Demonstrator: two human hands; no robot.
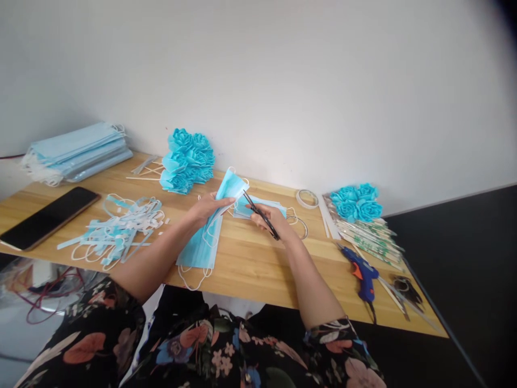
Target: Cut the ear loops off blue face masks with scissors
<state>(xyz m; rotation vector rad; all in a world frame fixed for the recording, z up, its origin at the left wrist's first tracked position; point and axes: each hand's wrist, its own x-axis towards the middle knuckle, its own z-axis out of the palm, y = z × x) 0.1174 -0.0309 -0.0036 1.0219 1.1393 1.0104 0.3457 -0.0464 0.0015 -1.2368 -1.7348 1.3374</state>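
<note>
pinching blue mask (228, 188) in left hand (208, 208), right hand (273, 219) closed round scissors (260, 214), blades diagonal, tips aimed far-left at mask

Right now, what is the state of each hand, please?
Left hand: closed on a blue face mask, holding one end up.
Right hand: closed on black scissors, tips at the mask's edge.

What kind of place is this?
Likely a home craft desk: wooden table against a plain wall, stacked face masks, blue flowers, glue gun. The right hand holds scissors, the left hand a mask.
</note>
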